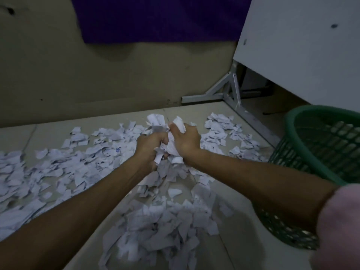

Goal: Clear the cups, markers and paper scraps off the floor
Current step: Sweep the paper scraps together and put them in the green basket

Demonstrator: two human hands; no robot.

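Note:
White torn paper scraps [83, 168] lie scattered over the tiled floor, thickest in a heap near me [161, 227]. My left hand [151, 146] and my right hand [187, 139] press together around a bunch of scraps [171, 147], fingers curled on it, a little above the floor. Some scraps stick out above the hands. A green mesh plastic basket [303, 145] stands on the floor to the right, close to my right forearm. No cups or markers are in view.
A beige wall [58, 75] rises behind the scraps, with a purple cloth [155, 18] hanging on it. A white panel on a metal frame [231, 90] stands at the right, behind the basket. Bare tile shows near the wall.

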